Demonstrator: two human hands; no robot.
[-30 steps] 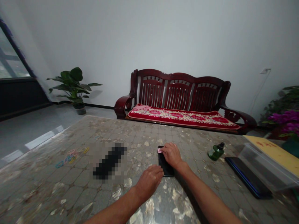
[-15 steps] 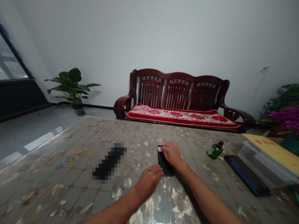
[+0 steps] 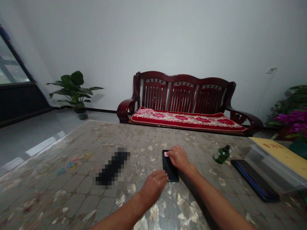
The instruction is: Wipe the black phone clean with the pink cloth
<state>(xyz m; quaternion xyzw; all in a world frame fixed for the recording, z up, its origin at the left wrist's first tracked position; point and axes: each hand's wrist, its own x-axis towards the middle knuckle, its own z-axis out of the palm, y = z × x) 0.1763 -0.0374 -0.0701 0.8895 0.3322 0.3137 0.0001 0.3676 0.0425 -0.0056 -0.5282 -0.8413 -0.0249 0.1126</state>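
Observation:
A black phone lies flat on the patterned table in front of me. My left hand has its fingers together at the lower left edge of the phone, gripping it there. Near the phone's far end, my right hand pinches a small pink cloth against the screen. Most of that cloth is hidden under the fingers. The right palm covers part of the phone's right side.
Left of my hands is a pixelated dark object, with several coloured bands beyond it. To the right stand a green bottle, another dark phone-like slab and a clear plastic box. A wooden bench stands behind the table.
My right hand and the pink cloth have shifted slightly right across the phone's far end. My left hand stays at the phone's edge.

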